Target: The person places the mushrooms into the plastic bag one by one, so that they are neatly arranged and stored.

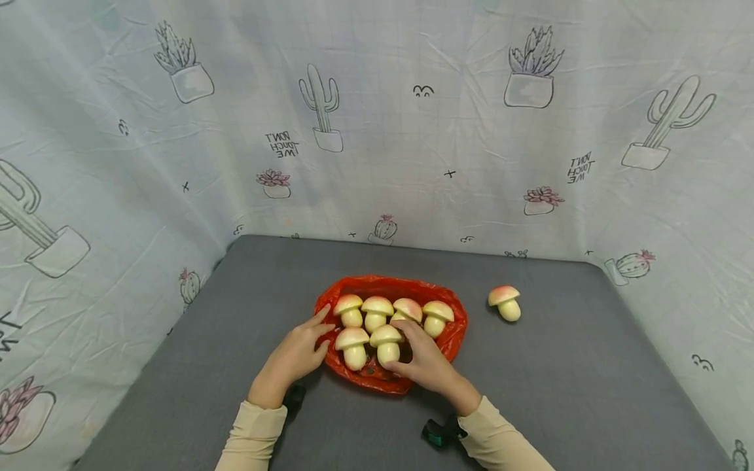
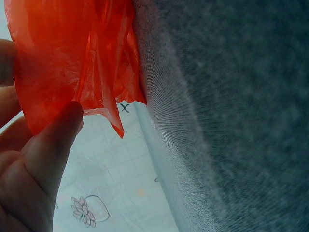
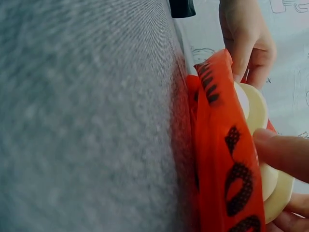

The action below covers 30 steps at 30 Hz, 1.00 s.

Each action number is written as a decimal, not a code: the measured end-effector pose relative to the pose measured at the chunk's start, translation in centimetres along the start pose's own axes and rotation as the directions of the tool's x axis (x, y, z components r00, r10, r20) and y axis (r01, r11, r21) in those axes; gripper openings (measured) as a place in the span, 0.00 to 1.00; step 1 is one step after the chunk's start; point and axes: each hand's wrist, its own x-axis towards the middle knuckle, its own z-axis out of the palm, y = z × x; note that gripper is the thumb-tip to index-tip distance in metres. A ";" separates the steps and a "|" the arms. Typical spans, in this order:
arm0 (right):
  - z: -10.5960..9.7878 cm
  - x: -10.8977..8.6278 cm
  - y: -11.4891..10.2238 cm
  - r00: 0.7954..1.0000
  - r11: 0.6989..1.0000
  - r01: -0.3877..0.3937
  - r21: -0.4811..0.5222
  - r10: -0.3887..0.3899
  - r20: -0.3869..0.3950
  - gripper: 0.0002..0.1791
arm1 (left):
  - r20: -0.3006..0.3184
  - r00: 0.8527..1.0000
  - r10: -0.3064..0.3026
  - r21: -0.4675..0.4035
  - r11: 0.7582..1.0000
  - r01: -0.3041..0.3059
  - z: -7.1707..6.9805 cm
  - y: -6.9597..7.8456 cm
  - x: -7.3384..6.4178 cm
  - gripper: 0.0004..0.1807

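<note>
An open red plastic bag (image 1: pixel 377 385) lies on the table with several toy mushrooms in it, in two rows, cream with pink-tinged caps. My left hand (image 1: pixel 297 353) holds the bag's left rim; in the left wrist view the thumb lies on the near side of the red plastic (image 2: pixel 53 53) and the fingers behind it. With thumb and fingers, my right hand (image 1: pixel 427 360) grips a mushroom (image 1: pixel 386 335) in the front row, inside the bag. The right wrist view shows that mushroom (image 3: pixel 271 181) just behind the bag's printed side (image 3: pixel 222 145).
One more toy mushroom (image 1: pixel 504 297) lies on the grey table (image 1: pixel 565 366), to the right of the bag. Dark wrist devices (image 1: pixel 436 432) sit at the cuffs. A pale curtain (image 1: pixel 377 118) with cactus drawings hangs around the table's back and sides.
</note>
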 end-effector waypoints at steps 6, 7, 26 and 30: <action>0.5 -0.1 0.2 1.000 0.999 0.021 -0.030 -0.021 -0.005 0.42 | -0.001 1.000 0.001 0.005 1.000 -0.001 0.0 0.0 0.0 0.17; 0.6 -0.2 0.2 1.000 0.999 0.023 -0.034 -0.023 -0.009 0.42 | 0.000 1.000 0.002 0.005 1.000 -0.002 0.0 0.0 0.0 0.17; -2.7 -1.3 0.6 0.991 1.000 -0.015 0.008 0.016 -0.129 0.44 | -0.002 1.000 -0.001 0.017 1.000 0.001 0.3 0.0 0.0 0.16; -4.4 -2.1 1.6 0.968 1.000 0.016 0.019 -0.011 -0.249 0.39 | -0.001 1.000 -0.005 0.016 1.000 0.005 0.3 0.1 0.0 0.17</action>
